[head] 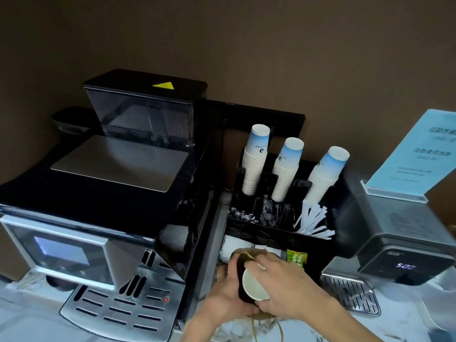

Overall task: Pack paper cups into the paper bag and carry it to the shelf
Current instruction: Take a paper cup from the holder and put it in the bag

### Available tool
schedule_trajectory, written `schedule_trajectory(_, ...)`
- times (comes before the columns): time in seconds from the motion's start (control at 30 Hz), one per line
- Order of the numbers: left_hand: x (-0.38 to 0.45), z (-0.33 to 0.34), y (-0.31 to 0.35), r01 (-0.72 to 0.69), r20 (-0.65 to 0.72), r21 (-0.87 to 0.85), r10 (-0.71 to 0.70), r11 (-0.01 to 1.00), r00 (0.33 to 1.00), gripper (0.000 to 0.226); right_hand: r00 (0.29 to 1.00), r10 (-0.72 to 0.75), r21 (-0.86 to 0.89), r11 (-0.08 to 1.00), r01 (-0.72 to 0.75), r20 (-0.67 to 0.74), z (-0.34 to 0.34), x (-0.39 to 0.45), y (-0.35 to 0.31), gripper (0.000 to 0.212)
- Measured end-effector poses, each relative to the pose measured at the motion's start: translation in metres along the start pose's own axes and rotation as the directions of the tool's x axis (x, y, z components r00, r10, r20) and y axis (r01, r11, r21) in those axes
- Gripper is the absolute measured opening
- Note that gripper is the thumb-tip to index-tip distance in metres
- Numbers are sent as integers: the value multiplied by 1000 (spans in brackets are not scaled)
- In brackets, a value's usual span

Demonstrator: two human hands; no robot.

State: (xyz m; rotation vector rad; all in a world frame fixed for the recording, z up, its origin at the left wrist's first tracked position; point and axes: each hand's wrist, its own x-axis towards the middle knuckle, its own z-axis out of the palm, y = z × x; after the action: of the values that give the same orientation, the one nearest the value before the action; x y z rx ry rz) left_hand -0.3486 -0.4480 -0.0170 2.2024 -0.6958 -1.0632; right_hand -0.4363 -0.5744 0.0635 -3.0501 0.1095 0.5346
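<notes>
A brown paper bag [240,255] with string handles sits low in the middle of the head view, its dark mouth facing me. My left hand [222,296] grips the bag's left side and holds the mouth open. My right hand [283,285] holds a white paper cup [254,285] at the bag's mouth, the cup's open end turned toward me. Three stacks of upside-down white and blue paper cups [255,159] [287,169] [323,174] stand in a black organiser [276,233] behind the bag.
A large black coffee machine [103,193] fills the left side. A grey dispenser [399,243] with a lit display and a blue sign [414,154] stands at the right, with a drip tray [350,292] below. White wrapped stirrers [313,220] and a green sachet [297,259] sit in the organiser.
</notes>
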Motion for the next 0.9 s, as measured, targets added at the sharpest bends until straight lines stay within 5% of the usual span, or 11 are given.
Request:
schedule_trajectory(0.23,-1,1,2,-16,36,-6,17,1000,999,131,974,82,41,995,-92,212,24,42,-3,68)
schedule_trajectory(0.4,-2,0,3,-26,38,-58,28,998,999,130,874,202,127,950,-284,442,41,75,-7,88)
schedule_trajectory(0.57,-1,-1,4,-20,33,-85,23,996,999,131,861,158,148,955,-258,483,51,89,-17,64)
schedule_trajectory(0.7,-2,-5,1,-17,36,-92,20,996,999,130,917,126,-81,991,-103,379,66,89,-33,50)
schedule_trajectory(0.73,-2,-5,1,-16,39,-90,20,996,999,130,886,156,-237,970,-54,436,73,92,-47,54)
schedule_trajectory(0.8,-3,-6,2,-11,50,-78,15,997,999,129,717,425,-580,814,-36,552,71,98,-78,73)
schedule_trajectory(0.83,-4,-6,2,-8,53,-72,12,997,999,129,640,469,-562,824,-70,608,82,104,-86,79)
schedule_trajectory(0.9,-3,-6,2,-3,48,-75,6,997,999,129,662,457,-489,859,-153,594,109,117,-86,82)
